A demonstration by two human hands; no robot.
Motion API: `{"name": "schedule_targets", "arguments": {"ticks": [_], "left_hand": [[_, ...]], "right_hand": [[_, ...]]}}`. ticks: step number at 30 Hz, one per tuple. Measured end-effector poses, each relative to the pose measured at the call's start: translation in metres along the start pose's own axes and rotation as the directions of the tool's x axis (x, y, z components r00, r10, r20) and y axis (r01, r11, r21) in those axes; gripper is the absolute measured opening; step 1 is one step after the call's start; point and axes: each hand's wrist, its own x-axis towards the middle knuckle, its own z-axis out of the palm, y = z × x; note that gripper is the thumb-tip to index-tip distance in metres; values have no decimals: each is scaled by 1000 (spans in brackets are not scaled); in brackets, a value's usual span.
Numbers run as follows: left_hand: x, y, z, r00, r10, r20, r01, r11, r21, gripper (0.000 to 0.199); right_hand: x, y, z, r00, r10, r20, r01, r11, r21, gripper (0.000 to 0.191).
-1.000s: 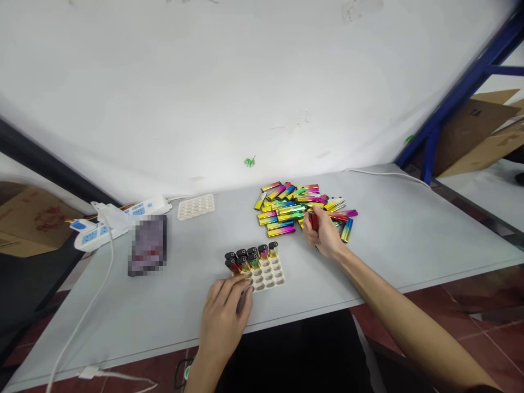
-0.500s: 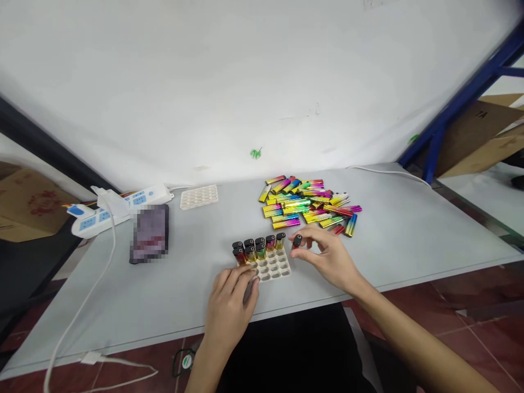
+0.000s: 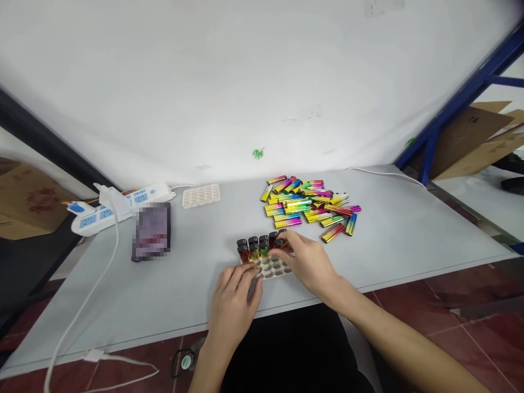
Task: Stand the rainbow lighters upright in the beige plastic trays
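A white tray [image 3: 275, 271] with rows of oval holes lies near the table's front edge. Several lighters with black tops and shiny coloured bodies stand upright along its back rows; a green one [image 3: 265, 250] is among them. My left hand [image 3: 232, 297] grips the tray's left front corner, fingers over the rim and thumb at the near side. Pinched in my right hand [image 3: 309, 265] is a lighter [image 3: 279, 243] with a black top, held over the tray's second row beside the others. My fingers hide its lower part and the tray's right side.
Behind the tray lies a pile of shiny multicoloured lighters [image 3: 303, 202]. A second white holed tray [image 3: 201, 196] is at the back left. Farther left are a dark pixelated object [image 3: 151, 232] and a power strip [image 3: 141, 197] with a white cable [image 3: 96, 281].
My right hand has moved left with the lighter, from beside the tray to over its second row. My left hand stays on the tray corner.
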Motion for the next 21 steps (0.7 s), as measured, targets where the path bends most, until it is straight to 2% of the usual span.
{"name": "schedule_targets", "arguments": {"ticks": [4, 8, 12, 15, 18, 21], "left_hand": [[0, 1, -1, 1000, -9, 6, 9, 1000, -1, 15], [1, 1, 0, 1000, -1, 8, 1, 1000, 0, 14], [1, 0, 0, 1000, -3, 9, 3, 1000, -1, 15], [0, 0, -1, 1000, -1, 7, 1, 1000, -4, 16], [0, 0, -1, 1000, -1, 9, 1, 1000, -5, 16], [-1, -1, 0, 1000, 2, 3, -2, 1000, -3, 16]], "right_hand": [[3, -14, -7, 996, 14, 84, 14, 947, -322, 23], [4, -19, -10, 986, 65, 153, 13, 888, -459, 23], [2, -17, -10, 982, 94, 163, -8, 886, -463, 26], [-4, -15, -14, 988, 82, 132, -27, 926, -377, 30], [-12, -5, -25, 994, 78, 78, -52, 955, -293, 32], [-16, 16, -43, 991, 134, 22, -119, 936, -331, 32]]}}
